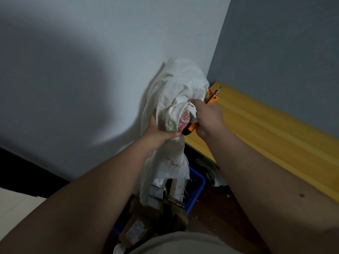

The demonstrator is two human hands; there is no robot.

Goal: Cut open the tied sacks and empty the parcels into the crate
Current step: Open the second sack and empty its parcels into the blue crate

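Observation:
A white woven sack [176, 88] with red and green print hangs upside down in front of me, its open end trailing into the blue crate [197, 186] below. My left hand [157, 136] grips the sack's middle. My right hand [209, 116] clutches the sack too and holds an orange utility knife [190, 128], whose end pokes out under the palm. Brown parcels with white labels [141, 228] lie in the crate, partly hidden by my arms and the sack.
A yellow wooden tabletop [275, 134] runs along the right, with a second orange cutter [213, 97] at its far corner. White wall behind, grey wall to the right. Dark floor with scraps beside the crate. A pale surface [16, 204] sits at the lower left.

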